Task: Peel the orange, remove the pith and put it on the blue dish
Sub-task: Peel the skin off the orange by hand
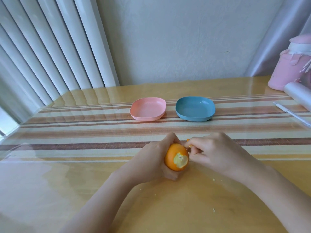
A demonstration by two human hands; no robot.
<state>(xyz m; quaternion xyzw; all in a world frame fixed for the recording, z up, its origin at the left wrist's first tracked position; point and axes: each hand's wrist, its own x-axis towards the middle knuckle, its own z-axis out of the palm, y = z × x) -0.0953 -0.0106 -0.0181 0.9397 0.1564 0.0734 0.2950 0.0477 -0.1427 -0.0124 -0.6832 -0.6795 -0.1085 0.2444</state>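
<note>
Head view showed the orange (174, 157) low in the near middle of the table (67, 165), cupped in the left hand (151, 158), whose fingers curled over its top and under its base. Whether that hand rested on the tabletop could not be told. The right hand (217, 152) pressed against the fruit's right flank, thumb and fingertips pinched on a small scrap of peel (189, 143) at the upper right edge. Both hands were thus closed, the left round the fruit and the right on the scrap, with the 2 hands drawn together and the orange between them.

1 ragged pale patch (180, 160) of pith faced the camera and leaned toward the right hand. The rest of the visible skin was still orange, so the peeling looked barely begun. The fruit was near round, with no long axis to speak of. The next strip would likely start from the patch's torn rim, right beside the right fingertips.

The blue dish (195, 108) lay ahead and slightly right of the hands, well apart, with the pink dish (148, 111) just beside it on the left. The right hand was the nearer to it, though the left carried the fruit. A few pale crumbs (213, 210) dotted the near table.
</note>
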